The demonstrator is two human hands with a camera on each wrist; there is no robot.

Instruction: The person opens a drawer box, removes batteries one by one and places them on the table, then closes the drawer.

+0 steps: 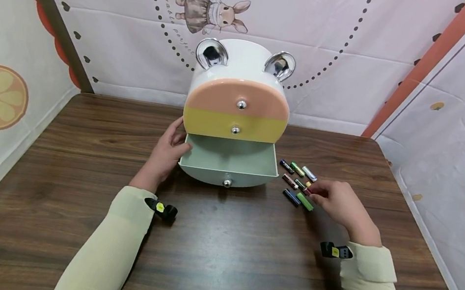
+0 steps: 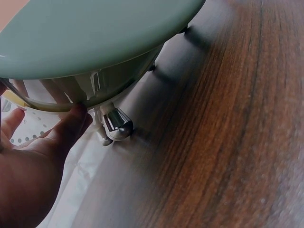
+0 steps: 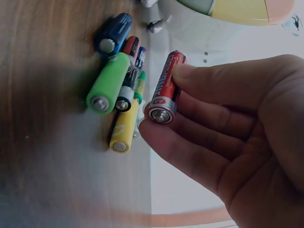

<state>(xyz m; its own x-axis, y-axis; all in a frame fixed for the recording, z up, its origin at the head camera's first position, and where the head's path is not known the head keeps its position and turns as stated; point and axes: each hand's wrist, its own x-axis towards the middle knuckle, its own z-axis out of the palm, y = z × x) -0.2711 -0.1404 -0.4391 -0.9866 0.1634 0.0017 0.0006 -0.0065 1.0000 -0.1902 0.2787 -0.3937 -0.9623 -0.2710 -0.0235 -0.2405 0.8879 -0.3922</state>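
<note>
A rounded mini chest of drawers (image 1: 244,62) stands on the table, its green bottom drawer (image 1: 228,178) pulled out, with nothing visible inside. My left hand (image 1: 164,155) lies against the left side of the chest, thumb on the open drawer's side and fingers stretched toward the body. In the right wrist view, a red AA-type battery (image 3: 166,88) is pinched between the thumb and fingers of my right hand (image 3: 228,118), just off the table. Beside it lie several loose batteries, among them a green battery (image 3: 108,85), a yellow battery (image 3: 124,127) and a dark blue battery (image 3: 114,34).
The chest has shiny silver ears (image 1: 280,66) on top and a silver knob (image 1: 227,183) on each drawer. Its orange and yellow upper drawers (image 1: 214,117) are closed. Printed cloth (image 1: 345,12) hangs behind and along both sides of the brown wooden table (image 1: 216,261).
</note>
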